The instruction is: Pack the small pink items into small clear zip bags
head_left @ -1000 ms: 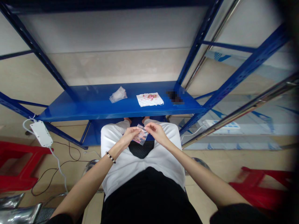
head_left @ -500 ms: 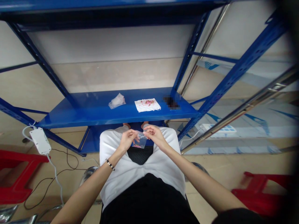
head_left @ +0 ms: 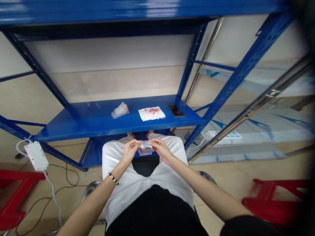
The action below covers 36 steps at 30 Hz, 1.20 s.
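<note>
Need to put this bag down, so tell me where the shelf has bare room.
The widest bare stretch of the blue steel shelf lies left of the clear bags, out to its left end. A narrower strip runs along the front edge. It is crowded right of centre, where the white sheet almost meets a blurred dark object.

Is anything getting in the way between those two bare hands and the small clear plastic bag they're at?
Nothing visible does: the bare left hand and bare right hand both hold the small clear plastic bag directly, one at each side.
</note>
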### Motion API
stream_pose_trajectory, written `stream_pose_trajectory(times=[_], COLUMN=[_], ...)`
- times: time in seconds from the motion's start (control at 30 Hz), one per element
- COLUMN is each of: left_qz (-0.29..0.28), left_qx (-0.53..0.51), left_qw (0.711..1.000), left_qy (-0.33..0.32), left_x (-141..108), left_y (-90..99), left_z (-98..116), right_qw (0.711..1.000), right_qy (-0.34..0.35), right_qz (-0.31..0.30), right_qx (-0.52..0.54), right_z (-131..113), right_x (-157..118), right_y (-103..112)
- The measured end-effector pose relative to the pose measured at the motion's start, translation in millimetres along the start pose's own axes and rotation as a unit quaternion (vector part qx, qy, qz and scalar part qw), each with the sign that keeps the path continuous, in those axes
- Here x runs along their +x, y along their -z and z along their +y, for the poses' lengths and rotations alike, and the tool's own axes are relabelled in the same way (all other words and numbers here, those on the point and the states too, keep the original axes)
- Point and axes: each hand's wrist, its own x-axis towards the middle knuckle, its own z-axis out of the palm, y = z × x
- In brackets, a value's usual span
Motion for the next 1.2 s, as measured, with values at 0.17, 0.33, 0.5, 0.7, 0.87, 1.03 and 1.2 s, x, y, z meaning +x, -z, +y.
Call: stream_pose_trajectory(times=[0.17,0.33,0.5,0.7,0.87,1.03,1.2], left_qz=[-0.031,-0.045,-0.044,-0.052,-0.057,-0.071,-0.078], left_qx=[0.005,-0.009,-0.013,-0.016,-0.008,-0.026,-0.034], left_qw=[0.999,0.999,0.999,0.998,0.998,0.997,0.996], left_qy=[0.021,0.011,-0.01,-0.001,-0.001,-0.007,0.012], left_x=[0.7,-4.8,-6.6,-6.5,-11.4,-11.4,-10.5], left_y=[-2.7,-3.6,-2.0,-3.6,-5.0,-4.5,-5.7], left_z=[-3.7,-5.9,1.0,0.9,0.5,0.2,-1.4], right_qw=[0.999,0.999,0.998,0.997,0.998,0.997,0.996], right_qy=[0.02,0.025,0.02,0.022,0.024,0.019,0.039], right_qz=[-0.008,-0.018,-0.034,-0.047,-0.045,-0.066,-0.051], right_qx=[-0.032,-0.04,-0.054,-0.06,-0.045,-0.039,-0.055], right_z=[-7.4,-5.3,-2.9,-1.1,-1.1,-3.0,-2.7], right_x=[-2.0,-4.4,-5.2,-5.5,-9.4,-7.7,-7.9], right_y=[-0.4,-4.5,-9.0,-15.5,-18.2,-17.7,-18.0])
